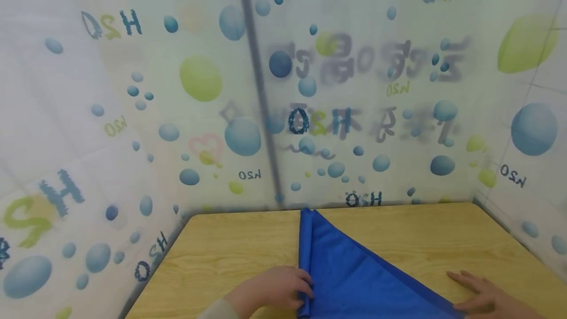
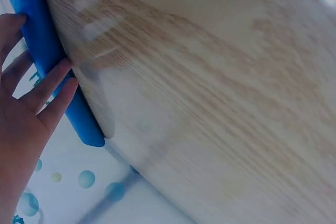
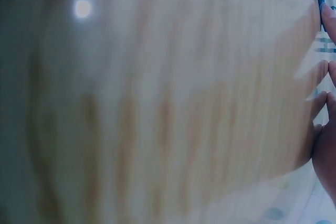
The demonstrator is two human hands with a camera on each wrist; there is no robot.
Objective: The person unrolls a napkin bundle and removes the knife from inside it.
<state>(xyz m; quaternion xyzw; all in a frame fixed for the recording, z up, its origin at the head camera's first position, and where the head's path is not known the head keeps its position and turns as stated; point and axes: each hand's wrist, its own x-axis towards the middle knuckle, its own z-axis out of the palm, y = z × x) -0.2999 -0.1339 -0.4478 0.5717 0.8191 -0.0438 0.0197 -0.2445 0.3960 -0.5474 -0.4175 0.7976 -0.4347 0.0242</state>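
Note:
A blue cloth [image 1: 354,270], folded into a triangle, lies on the wooden table with its left side rolled into a narrow strip [image 1: 305,240]. My left hand [image 1: 283,284] rests on this strip, fingers spread and laid across it. In the left wrist view the fingertips of the left hand [image 2: 31,93] touch the blue roll [image 2: 44,40]. At the cloth's lower right, my right hand [image 1: 491,299] has its fingers extended, the thumb at the slanting edge and the other fingers over the wood. The right wrist view catches only part of the right hand [image 3: 326,135].
The light wooden table [image 1: 239,240] has rounded back corners. Whitish curtains [image 1: 199,127] printed with blue and green drops surround it at the back and sides, close to its edges. A dark vertical stripe [image 1: 259,78] shows through the back curtain.

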